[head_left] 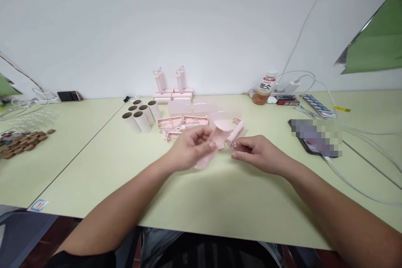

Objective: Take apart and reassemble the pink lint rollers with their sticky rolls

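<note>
My left hand is closed round a pale pink, slightly see-through plastic piece, smeared by motion. Close by on the right, my right hand pinches a small shiny piece, clear or of wire, too small to name. That piece lies right at the end of a pink bar-shaped part; whether they are joined I cannot tell. Just beyond my hands lie open pink cases with small parts inside. Behind these are frosted pink boxes.
Pink cylinders with wire loops stand at the wall. Several open-ended cardboard tubes stand left of the cases. A drink bottle, a phone and white cables are at right. Brown oval pieces lie far left.
</note>
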`<state>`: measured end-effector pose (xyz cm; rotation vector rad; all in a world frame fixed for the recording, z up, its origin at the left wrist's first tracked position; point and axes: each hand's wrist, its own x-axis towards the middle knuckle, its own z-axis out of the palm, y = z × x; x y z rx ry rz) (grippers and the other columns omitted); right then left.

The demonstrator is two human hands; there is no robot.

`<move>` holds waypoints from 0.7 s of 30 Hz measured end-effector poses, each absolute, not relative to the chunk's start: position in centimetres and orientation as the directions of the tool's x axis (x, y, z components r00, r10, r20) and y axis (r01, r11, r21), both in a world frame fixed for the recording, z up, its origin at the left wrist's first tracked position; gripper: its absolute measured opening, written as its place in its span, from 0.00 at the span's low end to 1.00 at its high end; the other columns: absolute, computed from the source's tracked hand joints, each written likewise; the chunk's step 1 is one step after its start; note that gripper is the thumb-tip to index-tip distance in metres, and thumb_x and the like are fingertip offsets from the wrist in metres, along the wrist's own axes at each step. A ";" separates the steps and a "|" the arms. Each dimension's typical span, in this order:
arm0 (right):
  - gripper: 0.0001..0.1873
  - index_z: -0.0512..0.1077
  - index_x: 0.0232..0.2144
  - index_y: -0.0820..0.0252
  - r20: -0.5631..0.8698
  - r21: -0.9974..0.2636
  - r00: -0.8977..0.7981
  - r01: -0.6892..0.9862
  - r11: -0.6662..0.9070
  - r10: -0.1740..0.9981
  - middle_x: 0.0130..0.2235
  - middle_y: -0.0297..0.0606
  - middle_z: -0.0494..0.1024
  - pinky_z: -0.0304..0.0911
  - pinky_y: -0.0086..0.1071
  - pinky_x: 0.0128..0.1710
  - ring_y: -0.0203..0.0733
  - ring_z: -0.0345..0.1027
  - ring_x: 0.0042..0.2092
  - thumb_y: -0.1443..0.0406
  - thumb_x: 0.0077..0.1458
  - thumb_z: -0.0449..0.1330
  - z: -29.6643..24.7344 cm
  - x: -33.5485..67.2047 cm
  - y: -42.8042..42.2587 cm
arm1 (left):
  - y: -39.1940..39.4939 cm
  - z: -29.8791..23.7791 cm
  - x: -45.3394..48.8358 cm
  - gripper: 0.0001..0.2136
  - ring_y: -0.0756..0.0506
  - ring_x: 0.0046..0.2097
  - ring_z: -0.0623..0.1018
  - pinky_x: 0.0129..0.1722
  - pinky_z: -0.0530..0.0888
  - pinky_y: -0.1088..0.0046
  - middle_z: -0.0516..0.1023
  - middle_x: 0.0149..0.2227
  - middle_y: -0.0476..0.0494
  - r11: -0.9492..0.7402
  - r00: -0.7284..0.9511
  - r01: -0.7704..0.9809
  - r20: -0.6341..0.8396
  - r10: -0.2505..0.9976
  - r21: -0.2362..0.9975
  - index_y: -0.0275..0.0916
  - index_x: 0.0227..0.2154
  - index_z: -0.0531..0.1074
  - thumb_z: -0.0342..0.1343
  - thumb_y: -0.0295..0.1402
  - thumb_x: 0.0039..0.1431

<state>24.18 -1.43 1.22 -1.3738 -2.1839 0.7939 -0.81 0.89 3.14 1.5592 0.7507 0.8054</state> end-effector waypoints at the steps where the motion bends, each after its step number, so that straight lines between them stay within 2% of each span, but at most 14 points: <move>1: 0.22 0.58 0.20 0.57 0.055 -0.679 -0.405 0.655 0.332 0.913 0.22 0.27 0.56 0.47 0.29 0.26 0.33 0.49 0.25 0.52 0.58 0.59 1.2 24.2 -1.4 | 2.0 3.7 -1.6 0.16 0.51 0.25 0.70 0.26 0.65 0.76 0.74 0.27 0.49 -0.221 0.471 0.150 0.127 0.873 0.964 0.38 0.37 0.70 0.61 0.45 0.55; 3: 0.22 0.59 0.21 0.57 0.025 -0.684 -0.420 0.654 0.322 0.907 0.23 0.27 0.57 0.46 0.29 0.26 0.33 0.49 0.26 0.52 0.58 0.59 1.2 24.0 -1.4 | 4.9 4.6 -3.6 0.12 0.49 0.28 0.73 0.28 0.67 0.74 0.75 0.28 0.48 -0.341 0.298 0.483 0.215 0.930 0.806 0.38 0.37 0.72 0.58 0.42 0.57; 5: 0.21 0.60 0.22 0.57 -0.014 -0.674 -0.459 0.661 0.331 0.889 0.23 0.26 0.58 0.46 0.29 0.26 0.33 0.49 0.26 0.52 0.58 0.59 1.2 23.7 -1.6 | 7.9 5.0 -5.6 0.08 0.45 0.35 0.75 0.32 0.68 0.71 0.78 0.33 0.46 -0.340 0.200 0.769 0.302 0.932 0.541 0.39 0.35 0.74 0.56 0.37 0.56; 7: 0.21 0.60 0.22 0.57 -0.047 -0.660 -0.489 0.670 0.340 0.871 0.23 0.26 0.59 0.46 0.29 0.26 0.33 0.50 0.26 0.52 0.58 0.60 1.1 23.4 -1.7 | 10.5 4.7 -7.3 0.08 0.43 0.37 0.76 0.32 0.67 0.70 0.80 0.35 0.44 -0.249 0.155 0.904 0.275 0.949 0.349 0.40 0.36 0.75 0.53 0.35 0.57; 9: 0.21 0.60 0.22 0.57 -0.066 -0.661 -0.503 0.669 0.340 0.862 0.23 0.26 0.59 0.45 0.29 0.26 0.33 0.50 0.26 0.52 0.58 0.59 1.0 23.1 -1.8 | 12.2 3.9 -8.4 0.10 0.42 0.38 0.77 0.32 0.67 0.69 0.81 0.38 0.43 -0.214 0.172 0.953 0.200 0.965 0.214 0.41 0.38 0.76 0.51 0.35 0.58; 12: 0.19 0.63 0.24 0.57 -0.067 -0.679 -0.506 0.655 0.333 0.860 0.24 0.27 0.61 0.46 0.30 0.26 0.34 0.51 0.26 0.52 0.60 0.57 0.9 23.0 -1.9 | 13.3 2.3 -8.8 0.12 0.40 0.41 0.78 0.36 0.68 0.67 0.82 0.39 0.41 -0.253 0.234 0.959 0.150 0.961 0.125 0.41 0.39 0.78 0.50 0.34 0.59; 17: 0.18 0.67 0.26 0.57 -0.057 -0.706 -0.490 0.636 0.312 0.870 0.24 0.28 0.62 0.48 0.31 0.27 0.35 0.53 0.26 0.52 0.61 0.56 0.9 22.9 -2.0 | 13.9 1.2 -8.6 0.14 0.36 0.47 0.77 0.45 0.68 0.62 0.81 0.41 0.37 -0.285 0.270 0.956 0.173 0.947 0.067 0.39 0.42 0.78 0.49 0.34 0.60; 21: 0.18 0.67 0.26 0.57 -0.054 -0.721 -0.460 0.632 0.284 0.887 0.24 0.28 0.62 0.48 0.31 0.26 0.35 0.52 0.26 0.52 0.61 0.56 1.0 22.7 -2.1 | 12.5 1.6 -7.3 0.16 0.32 0.53 0.73 0.52 0.66 0.56 0.76 0.51 0.32 -0.251 0.226 0.966 0.257 0.940 0.068 0.36 0.48 0.75 0.48 0.34 0.63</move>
